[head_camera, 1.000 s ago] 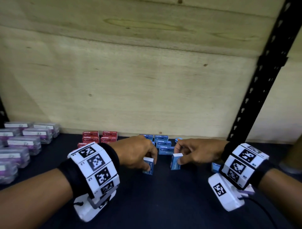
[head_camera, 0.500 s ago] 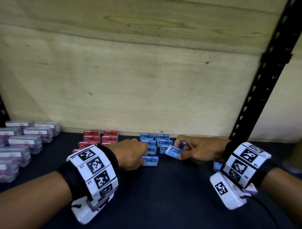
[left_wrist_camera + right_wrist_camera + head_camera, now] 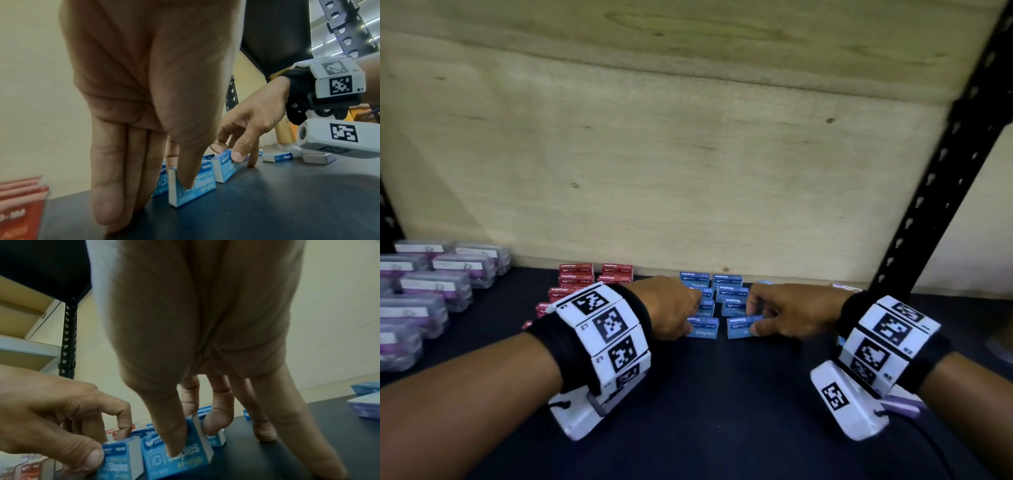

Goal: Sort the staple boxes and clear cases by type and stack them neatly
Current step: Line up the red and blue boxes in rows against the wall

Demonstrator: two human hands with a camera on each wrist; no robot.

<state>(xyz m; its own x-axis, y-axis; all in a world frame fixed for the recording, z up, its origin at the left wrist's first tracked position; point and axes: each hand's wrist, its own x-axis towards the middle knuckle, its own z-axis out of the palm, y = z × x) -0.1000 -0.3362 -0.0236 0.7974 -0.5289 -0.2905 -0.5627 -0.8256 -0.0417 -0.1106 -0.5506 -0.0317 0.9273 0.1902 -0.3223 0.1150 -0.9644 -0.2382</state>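
Left hand [image 3: 671, 310] pinches one blue staple box [image 3: 704, 328]; right hand [image 3: 787, 313] pinches another [image 3: 739, 327] at the blue rows' front. Red boxes [image 3: 585, 277] and clear cases [image 3: 434, 291] appear grouped; strays [image 3: 277, 157] remain.

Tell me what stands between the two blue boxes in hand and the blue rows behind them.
Nothing visible. The left hand and right hand each set a blue box directly in front of the blue rows.

Blue staple boxes [image 3: 727, 291] sit in two rows near the shelf's back edge, the two front ones [image 3: 703, 328] on edge. Red staple boxes [image 3: 589, 275] are stacked left of them; clear cases [image 3: 434, 289] fill the left edge.
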